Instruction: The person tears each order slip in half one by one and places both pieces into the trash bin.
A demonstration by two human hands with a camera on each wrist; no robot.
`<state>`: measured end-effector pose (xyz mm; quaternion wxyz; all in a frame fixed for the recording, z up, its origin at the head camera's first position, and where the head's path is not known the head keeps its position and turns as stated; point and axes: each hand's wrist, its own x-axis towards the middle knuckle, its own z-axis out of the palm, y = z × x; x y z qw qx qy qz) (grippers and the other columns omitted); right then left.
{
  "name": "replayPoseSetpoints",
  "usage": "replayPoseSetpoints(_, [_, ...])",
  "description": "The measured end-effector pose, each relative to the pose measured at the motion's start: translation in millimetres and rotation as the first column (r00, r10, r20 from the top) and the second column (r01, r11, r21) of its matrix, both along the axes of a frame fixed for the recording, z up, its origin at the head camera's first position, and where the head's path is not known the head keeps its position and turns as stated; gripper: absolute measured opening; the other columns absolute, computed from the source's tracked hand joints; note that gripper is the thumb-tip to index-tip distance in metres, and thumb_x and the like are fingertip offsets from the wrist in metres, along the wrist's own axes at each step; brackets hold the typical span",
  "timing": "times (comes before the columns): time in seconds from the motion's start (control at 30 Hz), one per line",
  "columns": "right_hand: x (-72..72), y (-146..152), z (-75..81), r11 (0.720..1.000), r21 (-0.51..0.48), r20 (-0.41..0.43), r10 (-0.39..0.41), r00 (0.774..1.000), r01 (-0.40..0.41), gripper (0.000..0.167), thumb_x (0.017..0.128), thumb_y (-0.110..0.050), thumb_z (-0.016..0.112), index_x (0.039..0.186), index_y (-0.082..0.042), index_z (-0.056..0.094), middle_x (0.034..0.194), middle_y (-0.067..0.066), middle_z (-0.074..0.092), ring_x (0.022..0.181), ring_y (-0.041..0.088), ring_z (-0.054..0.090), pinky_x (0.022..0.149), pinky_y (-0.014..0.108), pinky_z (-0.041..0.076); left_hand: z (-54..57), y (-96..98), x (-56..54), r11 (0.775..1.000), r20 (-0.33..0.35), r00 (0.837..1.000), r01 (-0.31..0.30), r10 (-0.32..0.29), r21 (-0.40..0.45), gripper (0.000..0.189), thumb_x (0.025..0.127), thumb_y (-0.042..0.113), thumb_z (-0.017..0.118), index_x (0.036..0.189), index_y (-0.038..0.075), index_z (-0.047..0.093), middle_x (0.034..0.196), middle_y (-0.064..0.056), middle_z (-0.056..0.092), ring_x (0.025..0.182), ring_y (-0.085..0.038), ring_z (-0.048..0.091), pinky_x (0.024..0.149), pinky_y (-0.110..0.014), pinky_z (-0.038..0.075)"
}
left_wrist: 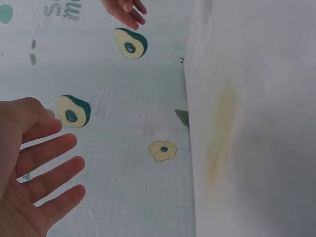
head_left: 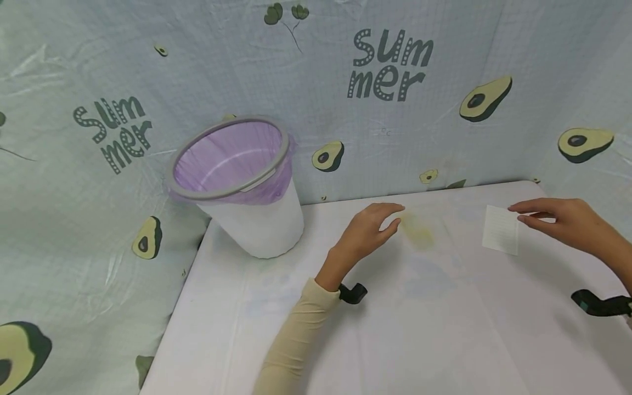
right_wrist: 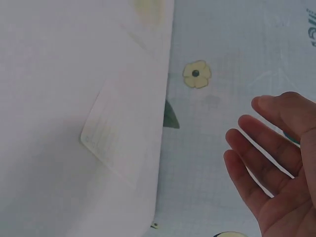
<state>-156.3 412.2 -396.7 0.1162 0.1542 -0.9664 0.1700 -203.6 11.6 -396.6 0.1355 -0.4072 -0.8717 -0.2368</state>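
A thin white rectangular sheet [head_left: 498,233] with faint lines lies on the right part of the white table. Beside it is my right hand [head_left: 568,222], its fingertips overlapping the sheet's edge in the head view. From the right wrist, that hand [right_wrist: 276,163] shows loosely bent fingers with nothing between them, apart from the sheet [right_wrist: 116,140]. My left hand [head_left: 362,230] hovers over the table's middle, thumb and fingers spread and holding nothing. A yellowish stain [head_left: 417,233] marks the table just beyond its fingertips. In the left wrist view the left fingers [left_wrist: 57,148] are relaxed.
A white bin [head_left: 261,230] lined with a purple bag [head_left: 232,153] under a grey rim stands at the table's back left. Behind the table [head_left: 419,340] hangs a pale sheet printed with avocados and lettering. Faint bluish patches show on the tabletop.
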Motion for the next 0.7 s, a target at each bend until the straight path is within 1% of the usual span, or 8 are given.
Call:
replayPoseSetpoints(0.07, [-1.7,4.0,-4.1,1.000,0.001,0.018,-0.002,1.000,0.002,0.029,0.089,-0.006,0.076,0.117,-0.002,0.074,0.115,0.025,0.071,0.090,0.042,0.070,0.070,0.048,0.060,-4.5,10.3,1.1,0.999,-0.018,1.000,0.018,-0.019,-0.032,0.031,0.104,0.022,0.061,0.134,0.012,0.066,0.133,-0.002,0.067,0.127,-0.016,0.060,0.106,-0.023,0.045])
replayPoseSetpoints(0.13, [-3.9,7.8,-8.6,1.000,-0.001,0.039,0.004,0.999,-0.004,0.028,0.090,-0.006,0.076,0.117,0.000,0.073,0.113,0.028,0.070,0.090,0.045,0.070,0.071,0.055,0.058,-8.9,20.6,2.4,0.997,-0.039,0.999,0.031,-0.034,-0.066,0.032,0.105,0.024,0.060,0.134,0.013,0.066,0.133,-0.001,0.067,0.127,-0.014,0.059,0.105,-0.021,0.045])
replayPoseSetpoints(0.2, [-6.8,11.2,-13.6,1.000,0.004,0.050,0.013,0.999,-0.013,0.029,0.090,-0.005,0.076,0.117,0.002,0.073,0.111,0.030,0.070,0.089,0.046,0.070,0.071,0.058,0.057,-13.9,30.6,3.4,0.995,-0.053,0.998,0.039,-0.044,-0.094,0.033,0.105,0.025,0.060,0.135,0.014,0.065,0.134,0.000,0.066,0.127,-0.013,0.059,0.105,-0.019,0.044])
replayPoseSetpoints(0.3, [-10.9,15.0,-21.4,0.999,0.031,0.064,0.026,0.998,-0.028,0.030,0.088,-0.003,0.077,0.117,0.002,0.072,0.109,0.030,0.070,0.089,0.046,0.070,0.072,0.058,0.057,-20.6,44.7,4.0,0.990,-0.076,0.995,0.048,-0.058,-0.134,0.034,0.105,0.028,0.059,0.136,0.016,0.065,0.136,0.001,0.065,0.128,-0.011,0.058,0.106,-0.016,0.042])
replayPoseSetpoints(0.43, [-17.4,18.9,-31.7,0.995,0.081,0.111,0.048,0.993,-0.057,0.033,0.086,-0.003,0.078,0.118,0.002,0.071,0.113,0.031,0.069,0.095,0.048,0.067,0.076,0.058,0.057,-30.0,63.7,4.5,0.972,-0.097,0.988,0.094,-0.117,-0.217,0.036,0.106,0.031,0.058,0.138,0.017,0.064,0.139,0.003,0.063,0.130,-0.010,0.057,0.109,-0.016,0.038])
replayPoseSetpoints(0.5, [-21.6,21.6,-37.0,0.992,0.104,0.140,0.058,0.988,-0.073,0.034,0.086,-0.002,0.078,0.119,0.002,0.071,0.116,0.030,0.068,0.100,0.048,0.066,0.079,0.059,0.056,-35.3,73.3,4.4,0.957,-0.081,0.985,0.129,-0.155,-0.258,0.037,0.106,0.032,0.057,0.139,0.017,0.063,0.141,0.003,0.062,0.132,-0.010,0.055,0.111,-0.016,0.035])
replayPoseSetpoints(0.57, [-26.4,25.4,-42.1,0.988,0.125,0.167,0.065,0.984,-0.086,0.036,0.086,-0.002,0.078,0.121,0.002,0.070,0.119,0.030,0.067,0.104,0.049,0.064,0.083,0.061,0.055,-41.0,82.4,3.9,0.946,-0.045,0.983,0.159,-0.178,-0.283,0.038,0.106,0.034,0.056,0.140,0.018,0.062,0.143,0.003,0.060,0.134,-0.009,0.053,0.112,-0.015,0.032])
replayPoseSetpoints(0.7, [-34.5,36.4,-54.3,0.978,0.160,0.188,0.100,0.977,-0.131,0.039,0.085,0.000,0.078,0.122,0.001,0.069,0.122,0.029,0.067,0.111,0.050,0.062,0.089,0.063,0.052,-53.3,99.1,0.5,0.947,0.064,0.981,0.193,-0.183,-0.256,0.038,0.107,0.035,0.054,0.140,0.017,0.062,0.144,0.004,0.059,0.136,-0.008,0.050,0.112,-0.012,0.029])
